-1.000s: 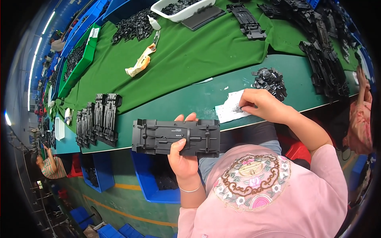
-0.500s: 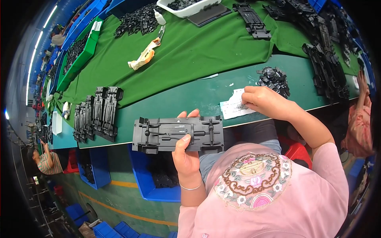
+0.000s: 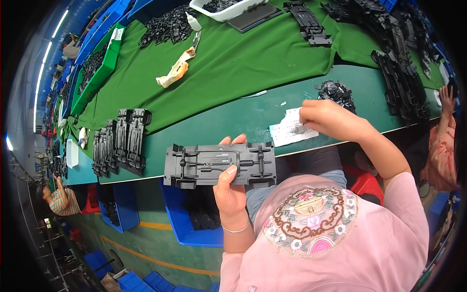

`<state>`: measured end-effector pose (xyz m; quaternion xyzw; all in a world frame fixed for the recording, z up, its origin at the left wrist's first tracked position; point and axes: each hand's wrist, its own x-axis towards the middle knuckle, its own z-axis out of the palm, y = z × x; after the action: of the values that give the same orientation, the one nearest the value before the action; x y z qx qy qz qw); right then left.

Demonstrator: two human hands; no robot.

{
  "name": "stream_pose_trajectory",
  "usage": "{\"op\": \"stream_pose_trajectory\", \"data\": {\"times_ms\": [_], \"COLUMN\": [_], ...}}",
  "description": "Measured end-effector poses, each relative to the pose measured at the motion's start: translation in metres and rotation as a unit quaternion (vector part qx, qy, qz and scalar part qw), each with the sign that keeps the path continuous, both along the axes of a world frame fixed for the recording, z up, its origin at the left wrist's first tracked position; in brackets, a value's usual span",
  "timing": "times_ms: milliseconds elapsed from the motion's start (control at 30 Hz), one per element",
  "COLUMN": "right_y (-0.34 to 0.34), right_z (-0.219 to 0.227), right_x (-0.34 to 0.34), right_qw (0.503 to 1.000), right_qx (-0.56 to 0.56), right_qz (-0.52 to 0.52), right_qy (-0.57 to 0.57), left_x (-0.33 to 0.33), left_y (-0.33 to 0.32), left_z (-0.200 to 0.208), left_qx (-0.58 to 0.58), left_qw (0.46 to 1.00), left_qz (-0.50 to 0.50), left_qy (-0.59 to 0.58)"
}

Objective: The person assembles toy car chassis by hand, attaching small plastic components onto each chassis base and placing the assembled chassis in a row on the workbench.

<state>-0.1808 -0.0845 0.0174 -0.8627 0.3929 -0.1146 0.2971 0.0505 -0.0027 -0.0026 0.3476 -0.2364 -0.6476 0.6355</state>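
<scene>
My left hand (image 3: 230, 187) grips a black plastic toy-car chassis (image 3: 199, 168), thumb across its face and fingertips at its far edge. The chassis is held level in front of the table's near edge. To the right, my right hand (image 3: 328, 118) is closed in a pinch just above a torn white paper (image 3: 284, 134). Small greyish bits (image 3: 298, 129) lie on that paper beside the fingertips. Whatever the pinch holds is hidden or too small to make out. Beyond the hand is a pile of small black plastic parts (image 3: 336, 93).
Several finished-looking black chassis (image 3: 120, 141) stand in a row at left. More black chassis (image 3: 399, 87) are stacked at right. A green bin (image 3: 104, 65), white tray (image 3: 228, 13) and small white bottle (image 3: 193, 22) sit farther back. Blue bins (image 3: 170, 214) are below the table edge. Other people work nearby.
My right hand has lifted slightly and shifted a little right over the paper, uncovering the greyish bits. My left hand keeps its hold on the chassis.
</scene>
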Motion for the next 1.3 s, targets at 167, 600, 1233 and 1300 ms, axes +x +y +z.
{"op": "stream_pose_trajectory", "data": {"times_ms": [167, 600, 1233, 1300], "right_y": [0.013, 0.038, 0.044, 0.044], "right_z": [0.0, 0.003, 0.006, 0.008], "right_x": [-0.009, 0.001, 0.023, 0.022], "right_qw": [0.863, 0.76, 0.877, 0.884], "right_qx": [0.297, 0.288, -0.022, -0.001], "right_qz": [-0.196, -0.234, -0.254, -0.246], "right_qy": [-0.358, -0.533, -0.407, -0.397], "left_x": [-0.011, -0.065, -0.068, -0.067], "left_y": [-0.003, -0.009, -0.015, -0.016], "left_z": [0.007, 0.032, 0.024, 0.024], "left_qx": [-0.002, -0.079, -0.197, -0.21], "left_qw": [0.999, 0.983, 0.928, 0.921], "left_qz": [-0.04, -0.103, -0.12, -0.124], "left_qy": [0.032, -0.133, -0.292, -0.303]}}
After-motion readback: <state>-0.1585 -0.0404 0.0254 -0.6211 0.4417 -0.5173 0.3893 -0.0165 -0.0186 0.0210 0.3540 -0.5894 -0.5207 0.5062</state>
